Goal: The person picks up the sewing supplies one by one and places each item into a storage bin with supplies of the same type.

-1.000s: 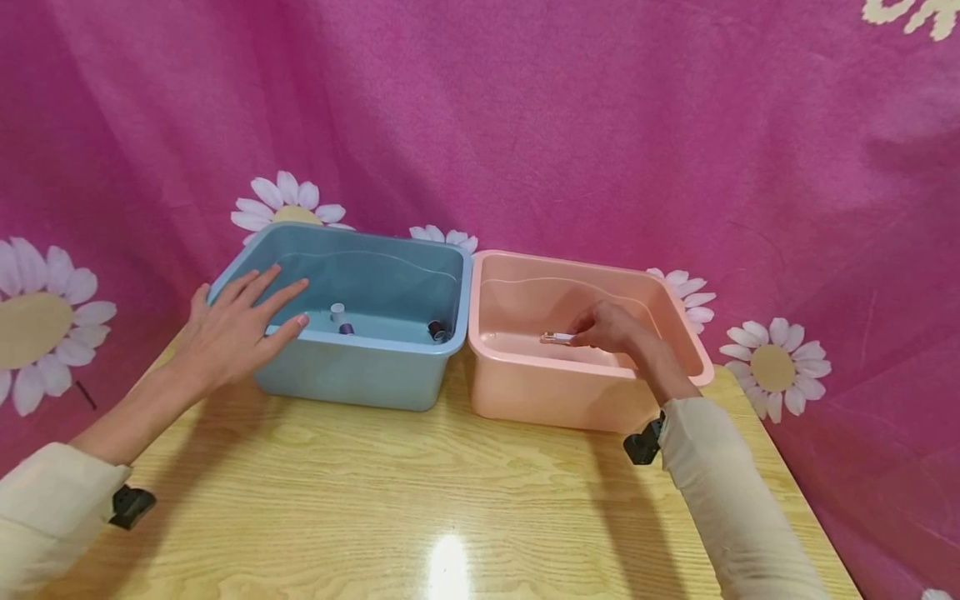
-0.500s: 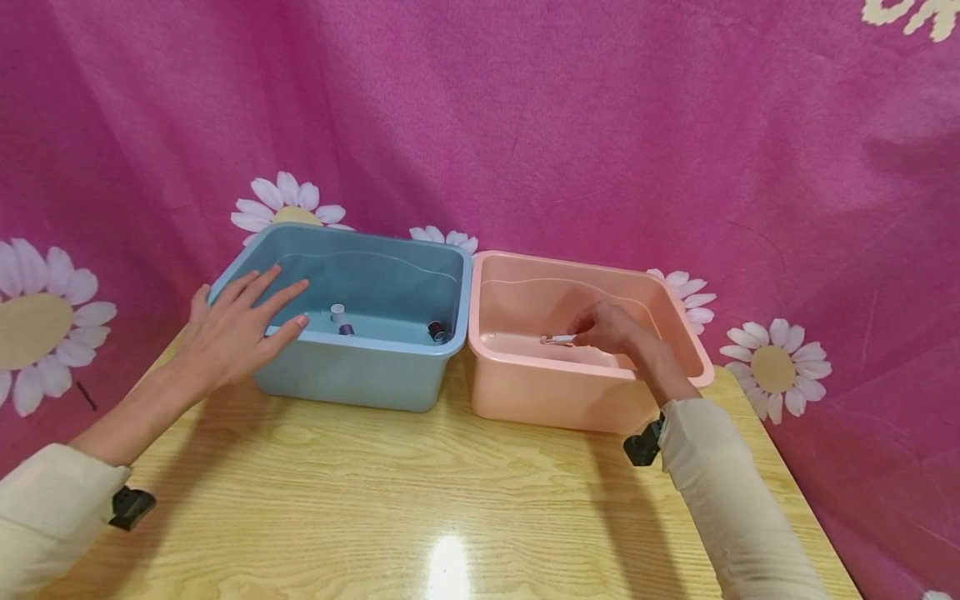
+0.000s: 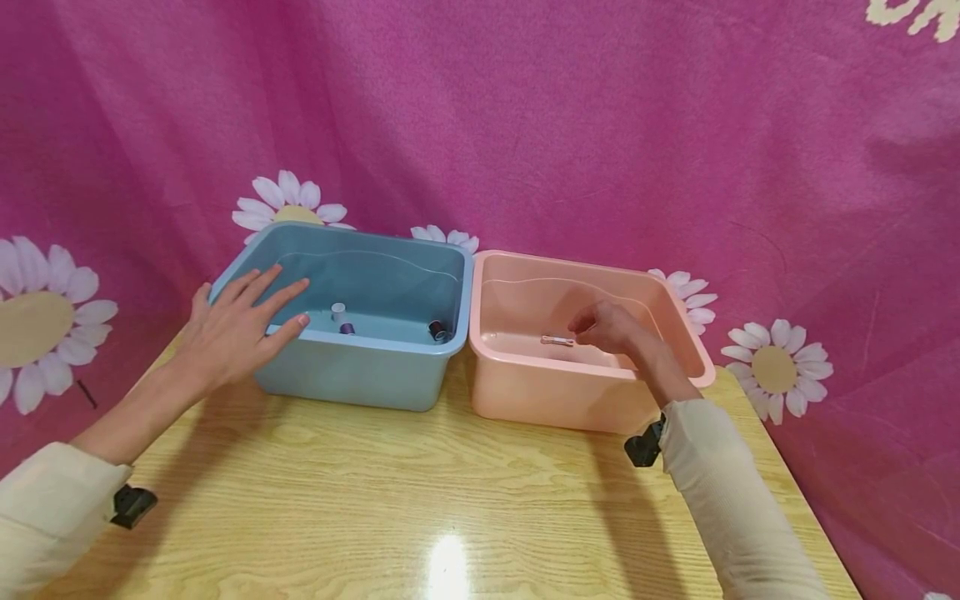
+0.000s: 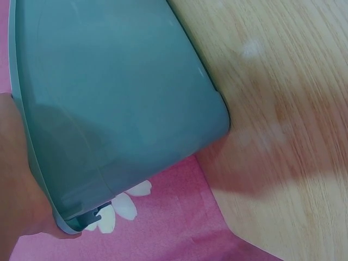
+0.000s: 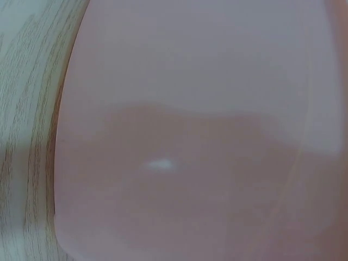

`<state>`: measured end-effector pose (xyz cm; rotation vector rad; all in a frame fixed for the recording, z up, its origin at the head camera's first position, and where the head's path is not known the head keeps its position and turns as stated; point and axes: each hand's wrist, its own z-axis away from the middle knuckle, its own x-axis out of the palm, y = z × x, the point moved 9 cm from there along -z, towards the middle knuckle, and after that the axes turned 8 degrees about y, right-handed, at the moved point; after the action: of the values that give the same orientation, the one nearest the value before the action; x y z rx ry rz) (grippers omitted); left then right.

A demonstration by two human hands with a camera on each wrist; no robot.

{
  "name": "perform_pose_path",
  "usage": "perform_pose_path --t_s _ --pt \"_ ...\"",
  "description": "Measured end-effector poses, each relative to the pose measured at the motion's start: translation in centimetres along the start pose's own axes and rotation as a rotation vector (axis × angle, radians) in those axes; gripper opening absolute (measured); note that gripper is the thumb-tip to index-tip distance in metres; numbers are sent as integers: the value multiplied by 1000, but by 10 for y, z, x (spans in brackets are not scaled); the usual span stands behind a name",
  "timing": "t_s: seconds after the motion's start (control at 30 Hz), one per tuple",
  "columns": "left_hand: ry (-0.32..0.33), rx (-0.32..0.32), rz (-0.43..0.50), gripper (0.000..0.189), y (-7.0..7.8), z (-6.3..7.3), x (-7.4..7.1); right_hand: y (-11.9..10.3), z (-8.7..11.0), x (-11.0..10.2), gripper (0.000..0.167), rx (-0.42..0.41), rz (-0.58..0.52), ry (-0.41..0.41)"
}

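In the head view my left hand lies with spread fingers over the left corner of a blue plastic tub. The left wrist view has this hand against the tub's rim. Inside the tub are small cylinders like thread spools: a white one, a purple one and a dark one. My right hand hangs inside a pink tub, fingers loosely bent and holding nothing. Just left of its fingertips, on the tub floor, lies a small slim white item with copper-coloured ends.
Both tubs stand side by side, rims nearly meeting, on a light wooden table. Behind them hangs a magenta cloth printed with daisies. The right wrist view shows mostly the outer wall of the pink tub.
The slim white item was between my right fingertips; now it lies on the pink tub's floor and the fingers are slightly above it. My left hand stays in place.
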<state>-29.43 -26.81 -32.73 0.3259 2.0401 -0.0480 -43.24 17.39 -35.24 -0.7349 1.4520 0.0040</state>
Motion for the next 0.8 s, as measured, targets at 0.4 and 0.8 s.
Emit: perform_pose_path --t_s 0.4,0.8 --pt "-22 -1 -5 61 3 -1 1 -6 5 -16 22 -34 30 112" --pt "-6 -9 12 64 0 0 -2 -25 17 -36 41 -173 3 240"
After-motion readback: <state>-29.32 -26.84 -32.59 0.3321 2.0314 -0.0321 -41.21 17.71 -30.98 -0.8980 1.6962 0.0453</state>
